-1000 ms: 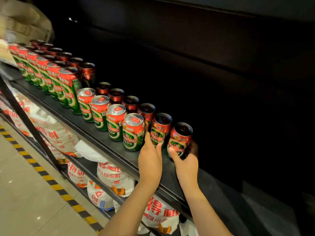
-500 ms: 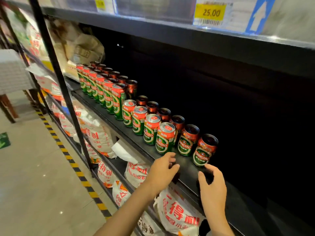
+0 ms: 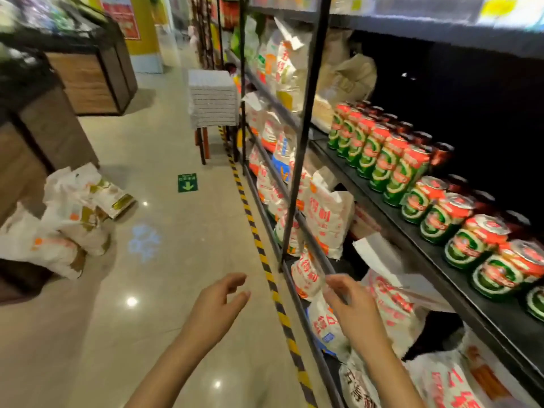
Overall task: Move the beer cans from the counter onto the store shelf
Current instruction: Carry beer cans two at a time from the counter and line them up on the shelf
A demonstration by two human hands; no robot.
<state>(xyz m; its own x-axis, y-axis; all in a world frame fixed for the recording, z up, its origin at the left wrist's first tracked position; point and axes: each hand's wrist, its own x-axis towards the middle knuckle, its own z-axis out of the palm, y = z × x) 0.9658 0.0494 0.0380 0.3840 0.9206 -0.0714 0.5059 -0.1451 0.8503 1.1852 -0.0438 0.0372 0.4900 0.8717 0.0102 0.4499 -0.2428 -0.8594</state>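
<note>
the left hand (image 3: 216, 307) and right hand (image 3: 351, 307) have been withdrawn from the store shelf (image 3: 418, 245) since the earlier frame; both are empty, fingers loosely curled, below the shelf. the beer cans (image 3: 391, 169) are lined along that shelf, untouched.

Your whole view is smeared by motion, so the labels on the beer cans (image 3: 391, 169) and the price tags (image 3: 500, 7) on the upper shelf edge cannot be read. The can row runs off the right edge, its last can (image 3: 536, 301) cut in half, and the back row (image 3: 441, 151) sinks into shadow. Your forearms (image 3: 164, 375) leave the frame at the bottom.
</note>
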